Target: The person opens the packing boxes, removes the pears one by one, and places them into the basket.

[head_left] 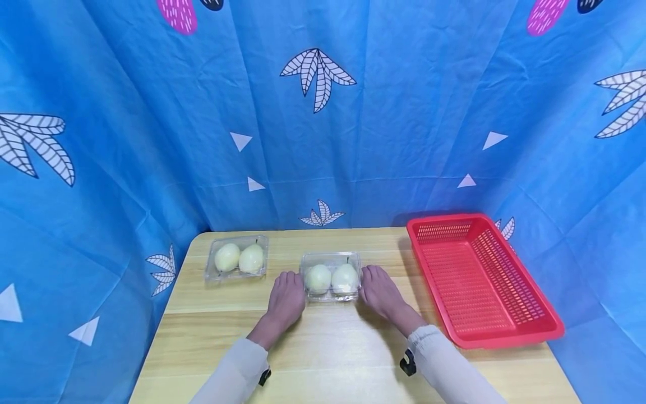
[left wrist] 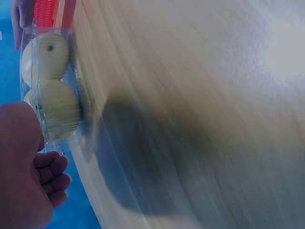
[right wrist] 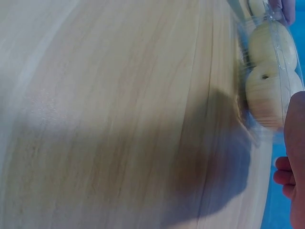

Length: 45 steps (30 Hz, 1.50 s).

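Pears (head_left: 345, 279) in a clear box (head_left: 331, 295) sit at the person's twelve o'clock, left hand (head_left: 286, 297) and right hand (head_left: 381, 293) each pinching an end, seemingly a positioning step whose next move calls for level handling.

clr plastic box (head_left: 327, 259) w/ 2 pale pears (head_left: 345, 279) side-by-side

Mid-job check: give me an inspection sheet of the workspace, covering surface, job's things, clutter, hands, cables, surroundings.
Surface: wood-grain table, with glare.
Job's things: clear box holding two pale pears, between the hands.
Clutter or other items: second box, also holding two, farther left; red basket at right, nothing seen inside.
Hands: left hand at the clear box's left end, right hand at its right; both appear to grip it.
Cables: nothing seen.
Surroundings: blue patterned curtain.
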Each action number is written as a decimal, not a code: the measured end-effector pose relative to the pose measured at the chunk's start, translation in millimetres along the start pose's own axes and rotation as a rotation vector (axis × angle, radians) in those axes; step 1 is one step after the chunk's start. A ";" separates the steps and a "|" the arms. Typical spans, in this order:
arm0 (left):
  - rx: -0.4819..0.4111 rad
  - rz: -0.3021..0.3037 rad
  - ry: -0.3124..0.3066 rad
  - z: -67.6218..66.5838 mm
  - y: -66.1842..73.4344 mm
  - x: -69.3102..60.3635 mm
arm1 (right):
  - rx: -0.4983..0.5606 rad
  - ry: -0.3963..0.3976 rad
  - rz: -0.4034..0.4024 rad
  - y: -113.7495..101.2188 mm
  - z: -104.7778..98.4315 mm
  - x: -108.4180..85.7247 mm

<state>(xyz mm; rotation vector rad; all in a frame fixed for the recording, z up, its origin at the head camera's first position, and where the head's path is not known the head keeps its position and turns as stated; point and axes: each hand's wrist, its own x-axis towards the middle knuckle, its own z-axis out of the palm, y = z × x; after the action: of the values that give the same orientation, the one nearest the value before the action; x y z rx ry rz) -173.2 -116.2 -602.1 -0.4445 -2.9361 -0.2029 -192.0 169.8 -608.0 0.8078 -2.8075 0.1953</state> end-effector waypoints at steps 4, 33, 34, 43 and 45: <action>-0.013 0.007 0.027 2.5 0.9 -2.7 | -0.004 -0.003 0.007 -1.1 0.6 -3.1; 0.011 0.040 0.159 6.6 7.0 -20.8 | 0.013 -0.033 0.022 -9.2 -3.1 -18.7; 0.011 0.038 0.151 6.3 7.4 -21.6 | 0.010 -0.032 0.017 -9.3 -2.7 -19.5; 0.055 0.079 0.280 5.1 9.3 -24.0 | 0.006 0.037 -0.011 -8.0 -1.1 -22.8; 0.055 0.078 0.270 5.1 9.1 -24.9 | 0.004 0.036 -0.009 -8.2 -1.1 -23.4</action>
<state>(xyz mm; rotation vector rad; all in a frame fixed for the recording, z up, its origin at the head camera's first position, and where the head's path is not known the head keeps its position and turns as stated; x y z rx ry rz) -147.8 -113.8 -610.7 -0.4819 -2.6488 -0.1585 -168.0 175.0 -611.9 0.8096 -2.7699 0.2121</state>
